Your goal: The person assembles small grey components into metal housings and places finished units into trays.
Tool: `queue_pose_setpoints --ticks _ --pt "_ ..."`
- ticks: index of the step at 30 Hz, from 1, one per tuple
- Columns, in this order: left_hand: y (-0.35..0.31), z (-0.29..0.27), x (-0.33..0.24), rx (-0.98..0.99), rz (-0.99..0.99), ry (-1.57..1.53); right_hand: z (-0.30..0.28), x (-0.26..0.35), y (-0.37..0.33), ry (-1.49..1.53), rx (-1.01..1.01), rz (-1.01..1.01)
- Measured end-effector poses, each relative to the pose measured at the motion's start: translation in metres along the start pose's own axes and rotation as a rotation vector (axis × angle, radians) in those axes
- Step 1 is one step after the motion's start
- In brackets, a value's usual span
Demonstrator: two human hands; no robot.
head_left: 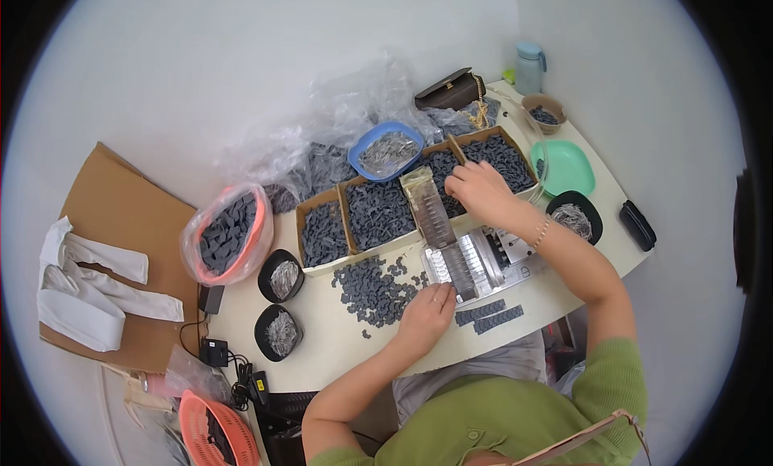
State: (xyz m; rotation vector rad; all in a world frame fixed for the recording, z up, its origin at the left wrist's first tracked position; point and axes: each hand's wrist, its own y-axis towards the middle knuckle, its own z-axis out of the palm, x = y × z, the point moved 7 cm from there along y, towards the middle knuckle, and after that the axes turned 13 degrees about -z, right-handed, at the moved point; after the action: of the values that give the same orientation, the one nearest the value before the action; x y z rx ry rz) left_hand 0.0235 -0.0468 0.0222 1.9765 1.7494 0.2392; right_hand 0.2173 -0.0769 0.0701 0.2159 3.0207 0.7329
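My left hand (427, 314) rests on the table with its fingers bent together at the near end of a metal jig (485, 261). A row of small dark grey pieces (459, 270) lies on the jig beside those fingertips. What they hold, if anything, is hidden. My right hand (481, 194) reaches over a divided cardboard box (362, 253), its fingers curled together above dark pieces in a right-hand compartment. Its fingertips are too small to show what is between them. A long clear-topped strip (429, 208) leans from the box toward the jig.
Loose grey pieces (374, 290) lie left of the jig; two joined strips (489, 315) lie in front. Black bowls (279, 333) with thin metal parts stand left. Behind the box are a blue tray (358, 162) and plastic bags (354, 96); a green tray (570, 167) stands right.
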Motion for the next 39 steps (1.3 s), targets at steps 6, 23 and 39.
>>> queue_pose_setpoints --ticks 6,23,39 --pt "-0.01 -0.017 0.005 0.015 0.027 -0.07 0.003 0.065 -0.032 0.709 0.086 -0.031" --pt "0.03 0.005 0.104 0.117 -0.527 -0.475 0.013 0.095 -0.068 0.432 -0.003 -0.256" --pt "0.0 0.015 0.018 0.071 -0.163 0.208 0.025 0.07 -0.019 0.6 0.038 -0.102"
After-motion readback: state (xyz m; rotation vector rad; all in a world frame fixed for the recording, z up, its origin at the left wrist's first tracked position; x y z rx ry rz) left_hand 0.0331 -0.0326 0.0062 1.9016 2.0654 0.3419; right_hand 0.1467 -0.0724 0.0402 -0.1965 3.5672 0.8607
